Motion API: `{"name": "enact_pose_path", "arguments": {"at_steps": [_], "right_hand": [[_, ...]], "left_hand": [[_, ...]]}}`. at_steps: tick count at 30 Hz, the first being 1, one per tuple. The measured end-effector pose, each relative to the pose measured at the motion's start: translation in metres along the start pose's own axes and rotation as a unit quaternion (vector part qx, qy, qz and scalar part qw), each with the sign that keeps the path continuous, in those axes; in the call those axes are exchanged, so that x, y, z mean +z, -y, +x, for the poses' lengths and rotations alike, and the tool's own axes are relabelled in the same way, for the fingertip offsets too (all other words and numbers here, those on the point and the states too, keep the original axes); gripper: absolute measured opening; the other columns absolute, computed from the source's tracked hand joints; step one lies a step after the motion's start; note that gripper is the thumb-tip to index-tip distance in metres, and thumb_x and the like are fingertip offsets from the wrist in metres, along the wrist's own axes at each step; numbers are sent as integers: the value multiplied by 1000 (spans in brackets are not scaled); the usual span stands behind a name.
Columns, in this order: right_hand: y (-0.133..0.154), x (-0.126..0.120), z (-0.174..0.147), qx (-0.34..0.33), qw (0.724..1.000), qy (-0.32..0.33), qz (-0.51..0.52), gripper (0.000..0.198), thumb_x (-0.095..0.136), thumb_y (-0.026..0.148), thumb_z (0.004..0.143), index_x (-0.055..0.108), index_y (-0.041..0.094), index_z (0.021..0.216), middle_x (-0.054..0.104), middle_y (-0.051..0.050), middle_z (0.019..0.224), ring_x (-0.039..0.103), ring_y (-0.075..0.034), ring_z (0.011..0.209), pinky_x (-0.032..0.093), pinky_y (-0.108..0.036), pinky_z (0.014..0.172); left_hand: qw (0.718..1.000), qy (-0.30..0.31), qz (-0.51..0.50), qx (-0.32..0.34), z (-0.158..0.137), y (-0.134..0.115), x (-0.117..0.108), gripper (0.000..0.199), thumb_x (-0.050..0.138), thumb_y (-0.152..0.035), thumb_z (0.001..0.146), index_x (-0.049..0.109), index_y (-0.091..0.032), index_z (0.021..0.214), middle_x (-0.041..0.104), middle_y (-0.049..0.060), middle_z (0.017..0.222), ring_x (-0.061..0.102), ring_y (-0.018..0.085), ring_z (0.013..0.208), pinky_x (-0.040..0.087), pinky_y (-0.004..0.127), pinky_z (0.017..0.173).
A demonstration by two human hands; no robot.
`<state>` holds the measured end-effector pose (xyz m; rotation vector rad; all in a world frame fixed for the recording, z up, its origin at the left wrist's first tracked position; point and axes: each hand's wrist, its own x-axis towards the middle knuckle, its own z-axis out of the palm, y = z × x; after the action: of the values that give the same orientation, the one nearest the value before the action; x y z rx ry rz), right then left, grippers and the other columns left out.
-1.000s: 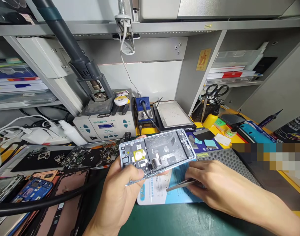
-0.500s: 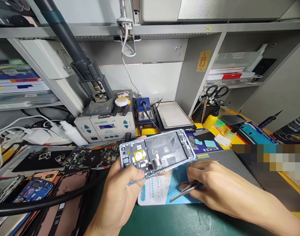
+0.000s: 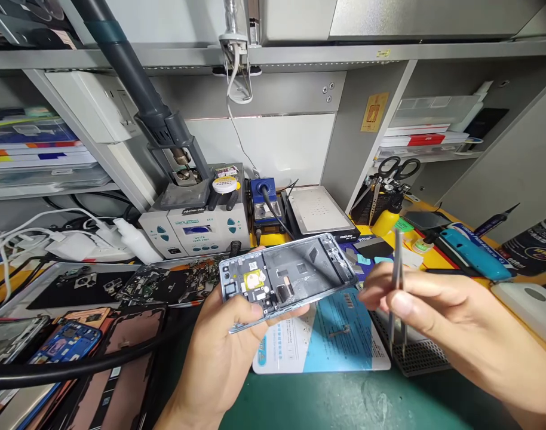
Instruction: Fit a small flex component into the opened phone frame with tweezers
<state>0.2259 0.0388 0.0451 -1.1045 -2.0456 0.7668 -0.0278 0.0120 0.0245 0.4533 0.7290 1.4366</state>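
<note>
My left hand point(image 3: 230, 340) grips a phone frame point(image 3: 306, 272) by its left end, thumb over the near edge and fingers underneath. The frame's inside faces up, tilted toward me, with a dark hollow on the right and small parts at the left, among them a yellow-edged patch point(image 3: 254, 279). To its right, my right hand point(image 3: 428, 307) is closed on a pair of tweezers point(image 3: 397, 286), held upright with the tips pointing down and apart from the phone. Nothing shows between the tips. Below the phone lies a blue and white printed mat point(image 3: 344, 340).
A hot air station point(image 3: 196, 230) and a soldering iron stand point(image 3: 264, 203) are behind. Phone shells point(image 3: 120, 370) lie left, crossed by a thick black hose point(image 3: 76, 375). A yellow bottle point(image 3: 386, 220), scissors point(image 3: 398, 169) and a perforated grey plate point(image 3: 428, 361) are on the right.
My right hand has moved right, away from the phone, and turned so the tweezers stand upright instead of slanting down to the left. The left hand keeps its hold on the phone frame.
</note>
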Motion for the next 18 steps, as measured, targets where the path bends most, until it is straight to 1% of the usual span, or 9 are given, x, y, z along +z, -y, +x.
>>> {"name": "enact_pose_path", "arguments": {"at_steps": [1,2,3,5,7,9,13,16,18], "right_hand": [[-3,2,0,35,998,-6,52,27,60,45,100,79,26,97,76,-4,86,72,-21,76,60,-29,64],[-6,3,-1,73,991,-6,116,27,59,45,101,79,27,101,75,-4,84,71,-20,72,60,-27,59],[-9,5,-1,107,977,-7,183,27,58,45,101,78,27,104,73,-3,81,69,-17,65,58,-25,52],[-12,7,-2,151,938,-11,311,26,58,45,101,76,26,104,70,-1,76,65,-15,53,54,-22,41],[-9,9,0,173,899,-15,401,25,62,46,99,76,25,100,72,-2,75,69,-16,52,59,-23,42],[-3,10,3,203,873,-27,443,26,66,48,96,77,23,96,75,-3,75,73,-16,54,63,-23,49],[9,15,8,277,833,-39,477,27,70,47,94,78,21,93,77,-3,70,76,-15,56,63,-17,57],[12,17,8,301,807,-30,508,17,79,36,89,79,21,97,77,-2,73,77,-15,61,64,-17,60],[12,16,8,301,798,-9,522,20,85,26,83,79,23,102,76,0,77,77,-15,65,65,-18,61]], "left_hand": [[1000,4,-6,-4,1,0,0,57,58,-4,76,71,-25,128,77,6,121,66,36,118,61,57,93],[1000,7,-11,-9,1,0,0,56,58,-3,77,71,-24,127,77,7,120,66,37,119,61,57,92],[1000,9,-14,-11,2,0,0,56,58,-3,77,72,-23,126,77,7,120,65,36,120,62,56,92],[1000,5,-18,-11,3,0,0,54,58,-4,77,72,-23,125,77,8,118,65,36,121,63,55,91],[1000,2,-21,-12,4,0,0,53,58,-4,77,73,-23,124,77,7,118,66,36,119,62,55,92],[1000,-5,-23,-18,3,2,0,52,59,-4,77,74,-23,123,78,7,117,68,36,116,62,57,92],[999,-20,-26,-33,2,5,1,54,60,-3,74,73,-20,124,79,10,111,70,38,108,62,63,89],[998,-22,-36,-49,3,7,3,57,60,-3,73,71,-19,126,79,10,108,70,39,109,60,65,91],[998,-22,-40,-51,4,8,3,57,59,-3,74,70,-19,127,79,9,108,70,39,110,59,64,93]]}}
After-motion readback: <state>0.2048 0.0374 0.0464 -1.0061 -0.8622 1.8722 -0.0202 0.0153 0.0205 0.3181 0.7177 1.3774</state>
